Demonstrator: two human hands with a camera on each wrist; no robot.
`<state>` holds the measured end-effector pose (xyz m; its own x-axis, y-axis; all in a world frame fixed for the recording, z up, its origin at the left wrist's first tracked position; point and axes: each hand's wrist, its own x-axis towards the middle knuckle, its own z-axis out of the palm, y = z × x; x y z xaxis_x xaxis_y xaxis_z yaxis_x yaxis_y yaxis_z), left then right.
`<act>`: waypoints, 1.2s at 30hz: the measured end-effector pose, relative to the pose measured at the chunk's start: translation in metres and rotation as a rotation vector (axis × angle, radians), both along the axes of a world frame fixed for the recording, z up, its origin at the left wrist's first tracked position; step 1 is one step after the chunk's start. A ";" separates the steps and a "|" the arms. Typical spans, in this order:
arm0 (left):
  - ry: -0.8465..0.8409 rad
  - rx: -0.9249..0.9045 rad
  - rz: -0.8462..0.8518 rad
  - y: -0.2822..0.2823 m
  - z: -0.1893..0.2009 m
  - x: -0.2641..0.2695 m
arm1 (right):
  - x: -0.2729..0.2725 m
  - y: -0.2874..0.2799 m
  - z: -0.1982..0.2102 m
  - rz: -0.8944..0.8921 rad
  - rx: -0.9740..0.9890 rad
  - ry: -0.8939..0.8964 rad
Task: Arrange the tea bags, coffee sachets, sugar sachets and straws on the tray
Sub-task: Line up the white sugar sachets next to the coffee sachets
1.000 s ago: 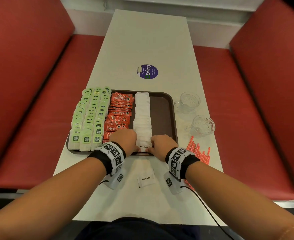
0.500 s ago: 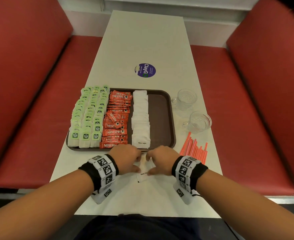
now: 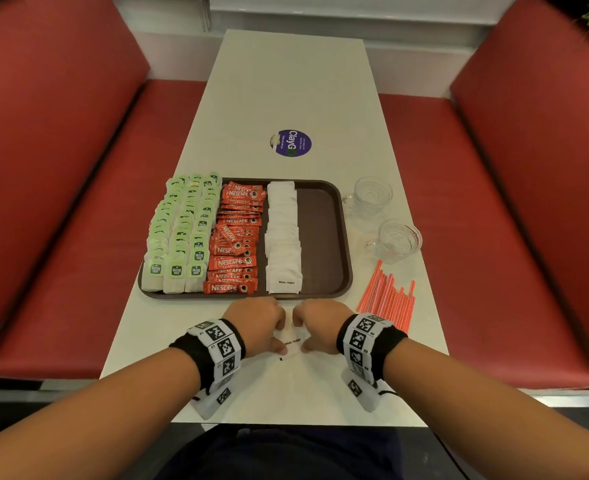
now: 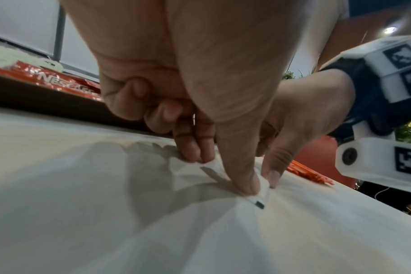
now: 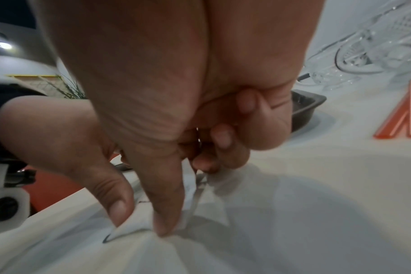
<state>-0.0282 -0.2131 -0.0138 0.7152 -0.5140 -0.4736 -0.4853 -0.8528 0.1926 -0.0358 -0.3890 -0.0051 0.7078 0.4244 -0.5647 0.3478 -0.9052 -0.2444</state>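
Observation:
A loose white sugar sachet (image 3: 292,342) lies on the table in front of the brown tray (image 3: 324,237). My left hand (image 3: 262,323) pinches its left edge between thumb and fingers (image 4: 244,178). My right hand (image 3: 321,323) pinches its right edge (image 5: 169,218). On the tray lie rows of green tea bags (image 3: 182,233), red coffee sachets (image 3: 236,240) and a column of white sugar sachets (image 3: 282,237). Orange straws (image 3: 390,296) lie on the table to the right of the tray.
Two clear glass cups (image 3: 371,195) (image 3: 398,239) stand right of the tray, behind the straws. A round purple sticker (image 3: 291,143) sits further up the white table. Red benches run along both sides. The tray's right strip is bare.
Both hands have drawn back from the near end of the sugar column on the tray to the loose sachet on the table and taken hold of it.

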 end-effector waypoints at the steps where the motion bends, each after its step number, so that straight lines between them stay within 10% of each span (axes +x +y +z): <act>1: 0.017 0.008 0.002 -0.002 0.000 -0.001 | 0.000 0.001 0.000 0.019 -0.018 0.004; 11: -0.047 -0.132 0.024 -0.009 0.018 0.008 | 0.006 -0.005 0.011 -0.175 0.154 -0.085; 20: -0.201 -0.138 0.232 -0.001 0.021 0.058 | 0.030 -0.052 0.024 -0.777 0.139 -0.299; 36: -0.310 -0.062 0.312 -0.008 0.018 0.063 | 0.039 -0.049 0.009 -0.703 -0.020 -0.125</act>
<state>0.0347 -0.2212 0.0037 0.9441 -0.2715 -0.1871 -0.2494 -0.9591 0.1335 0.0031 -0.4379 0.0039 0.8698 -0.1660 -0.4646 -0.2959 -0.9290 -0.2220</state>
